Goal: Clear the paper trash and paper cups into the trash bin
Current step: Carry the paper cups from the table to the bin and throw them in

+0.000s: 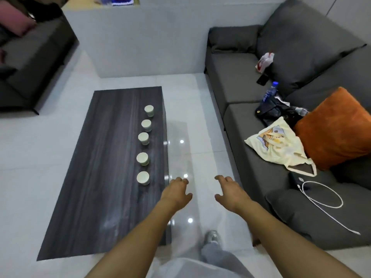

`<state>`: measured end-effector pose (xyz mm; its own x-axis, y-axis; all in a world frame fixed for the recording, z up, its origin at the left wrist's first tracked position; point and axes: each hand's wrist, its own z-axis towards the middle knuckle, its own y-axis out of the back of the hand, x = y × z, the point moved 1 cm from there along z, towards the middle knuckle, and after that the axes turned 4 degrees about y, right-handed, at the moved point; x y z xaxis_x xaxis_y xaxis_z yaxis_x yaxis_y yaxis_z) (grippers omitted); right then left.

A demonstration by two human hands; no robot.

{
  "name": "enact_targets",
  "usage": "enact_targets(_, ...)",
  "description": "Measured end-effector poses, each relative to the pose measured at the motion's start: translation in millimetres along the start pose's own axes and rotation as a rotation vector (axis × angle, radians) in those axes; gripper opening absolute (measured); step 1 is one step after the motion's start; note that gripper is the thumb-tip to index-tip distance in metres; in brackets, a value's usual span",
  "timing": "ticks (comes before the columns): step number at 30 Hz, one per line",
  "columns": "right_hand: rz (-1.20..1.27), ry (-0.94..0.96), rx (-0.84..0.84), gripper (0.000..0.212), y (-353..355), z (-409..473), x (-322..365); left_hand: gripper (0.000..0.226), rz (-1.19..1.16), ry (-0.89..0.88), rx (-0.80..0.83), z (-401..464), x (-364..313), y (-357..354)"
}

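Observation:
Several white paper cups stand upright in a row along the right side of a dark wood-grain coffee table (pixel 104 161); the nearest cup (pixel 143 177) is at the row's front end and the farthest cup (pixel 149 110) at its back. My left hand (pixel 176 190) hovers over the table's right edge, just right of the nearest cup, fingers loosely spread and holding nothing. My right hand (pixel 228 192) is stretched out over the tiled floor between table and sofa, also relaxed and empty. No trash bin is in view.
A grey sofa (pixel 241 81) runs along the right, carrying an orange cushion (pixel 333 129), a cream tote bag (pixel 279 143), a water bottle (pixel 269 94), a black bag, a phone, a red-and-white wrapper (pixel 265 62) and a white cable (pixel 321 195). Another dark sofa sits far left.

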<state>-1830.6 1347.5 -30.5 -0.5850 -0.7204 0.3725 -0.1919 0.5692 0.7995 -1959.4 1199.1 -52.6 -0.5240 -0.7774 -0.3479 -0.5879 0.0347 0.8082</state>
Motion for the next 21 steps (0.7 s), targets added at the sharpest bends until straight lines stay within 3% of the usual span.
enact_targets(9, -0.136, 0.217, 0.155, 0.062, 47, 109, 12, 0.049, -0.133, 0.244, -0.097, 51, 7, 23)
enact_targets(21, -0.281, 0.485, 0.321, 0.062, 53, 264, 138, 0.04, -0.352, 0.586, -0.116, 118, 113, 81)
